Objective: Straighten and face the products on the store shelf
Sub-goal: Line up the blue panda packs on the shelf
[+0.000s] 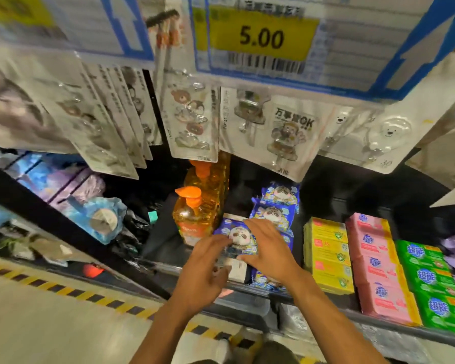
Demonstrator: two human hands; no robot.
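1. The front blue pack [241,236] is pressed by the right hand [269,249], its fingers spread and nearly straight. The pack's left edge is touched by the bent fingertips of the left hand [206,264] — whether it is pinched cannot be told.
2. The pack lies at the front of the shelf [373,321], between the orange bottles [192,216] and the yellow boxes [326,248]. It heads a row of like packs [273,214] and sits slightly askew.
3. Judged done: the yellow boxes, pink packs [376,258] and green packs [428,274] lie in 3 even rows, labels up.
4. Judged left: this pack's row, and the jumbled bags [100,219] at the left.
5. The pack's front edge is hidden by the hands, the shelf's back by hanging cards [192,122] — and the far left is blurred.
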